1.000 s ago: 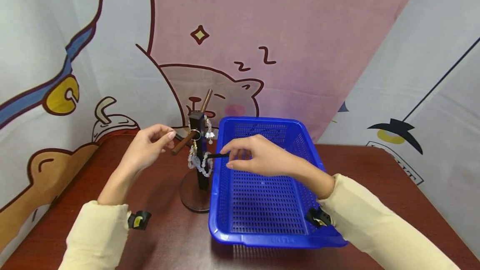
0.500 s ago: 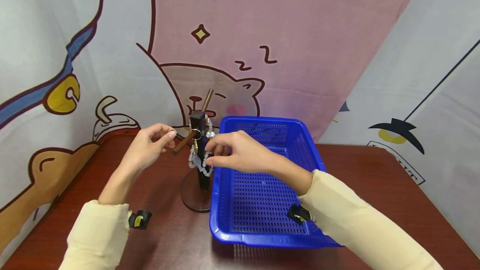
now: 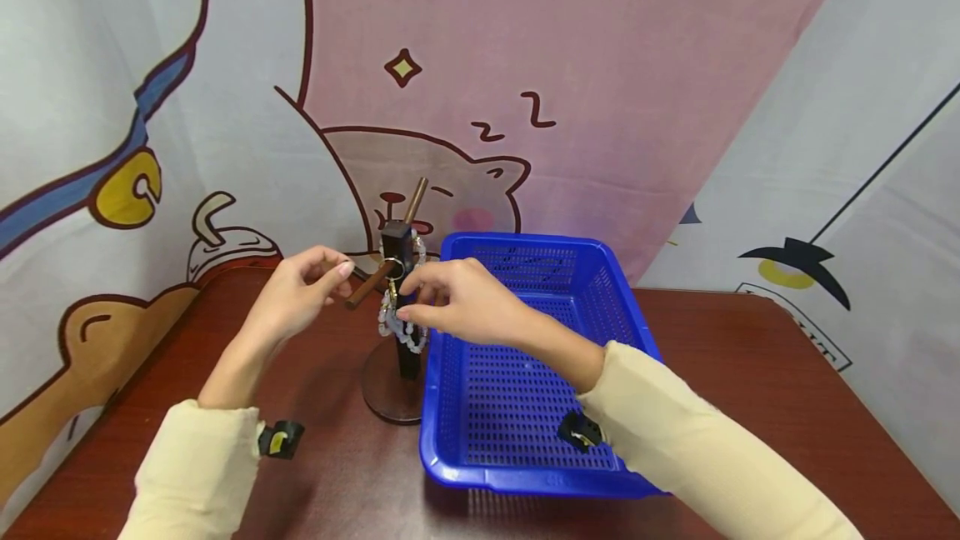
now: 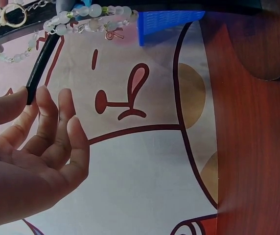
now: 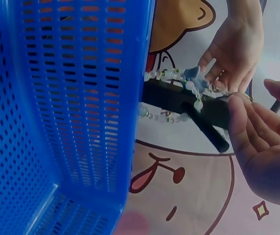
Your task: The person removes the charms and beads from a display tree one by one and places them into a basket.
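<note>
A dark display stand (image 3: 408,367) with crosswise pegs rises from a round base on the table. My left hand (image 3: 303,292) pinches the end of one black peg (image 4: 41,63) between thumb and forefinger. A pale beaded charm string (image 3: 388,325) with a blue star (image 5: 197,78) hangs by a gold clasp and ring from the front brown peg (image 3: 369,287). My right hand (image 3: 468,302) is beside the post, fingertips right at the gold clasp, thumb and forefinger apart. Behind it, more clear beads (image 3: 420,247) hang on the stand's right side.
A blue perforated basket (image 3: 437,440) stands directly right of the stand, under my right forearm. The red-brown table (image 3: 750,373) extends to both sides. A printed cartoon cloth (image 3: 615,90) hangs behind.
My right hand has moved left from over the basket's edge to the post and the hanging charm string. My left hand has stayed at the peg's end.
</note>
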`<state>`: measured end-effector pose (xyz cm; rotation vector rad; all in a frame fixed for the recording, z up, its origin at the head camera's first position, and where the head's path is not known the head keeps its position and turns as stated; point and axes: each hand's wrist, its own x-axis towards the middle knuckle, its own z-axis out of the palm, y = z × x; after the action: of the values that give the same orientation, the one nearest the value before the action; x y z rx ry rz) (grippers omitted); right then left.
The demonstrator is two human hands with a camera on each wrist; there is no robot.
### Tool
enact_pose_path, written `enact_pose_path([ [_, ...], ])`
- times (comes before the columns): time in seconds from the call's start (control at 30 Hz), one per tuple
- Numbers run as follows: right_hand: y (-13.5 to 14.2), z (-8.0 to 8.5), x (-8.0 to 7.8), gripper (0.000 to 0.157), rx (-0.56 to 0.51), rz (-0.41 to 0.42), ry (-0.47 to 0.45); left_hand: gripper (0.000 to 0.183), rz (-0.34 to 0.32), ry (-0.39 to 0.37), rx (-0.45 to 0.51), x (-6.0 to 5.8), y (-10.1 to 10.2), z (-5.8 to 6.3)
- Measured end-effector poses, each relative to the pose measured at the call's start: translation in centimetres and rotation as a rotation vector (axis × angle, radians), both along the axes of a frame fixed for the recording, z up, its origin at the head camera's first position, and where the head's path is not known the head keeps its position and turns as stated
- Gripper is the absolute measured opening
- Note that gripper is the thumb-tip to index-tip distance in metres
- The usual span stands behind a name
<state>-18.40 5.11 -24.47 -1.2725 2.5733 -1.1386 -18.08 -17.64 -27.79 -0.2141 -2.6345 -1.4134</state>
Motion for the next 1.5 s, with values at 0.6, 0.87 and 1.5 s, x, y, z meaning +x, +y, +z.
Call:
enact_pose_path([
  [0.6, -1.9, -1.2, 0.1, 0.013, -0.013, -0.122, 0.049, 0.026, -0.014, 0.023, 0.014, -0.1, 0.1, -0.2],
  [0.87, -2.1, -1.3, 0.2, 0.017, -0.032, -0.152, 0.139, 0.025, -0.014, 0.028, 0.008, -0.1, 0.1, -0.2],
  [1.5, -1.3, -1.3, 0.7, 0.008, -0.088, -0.093, -0.012, 0.024, -0.021, 0.029, 0.028, 0.0, 0.0, -0.2],
])
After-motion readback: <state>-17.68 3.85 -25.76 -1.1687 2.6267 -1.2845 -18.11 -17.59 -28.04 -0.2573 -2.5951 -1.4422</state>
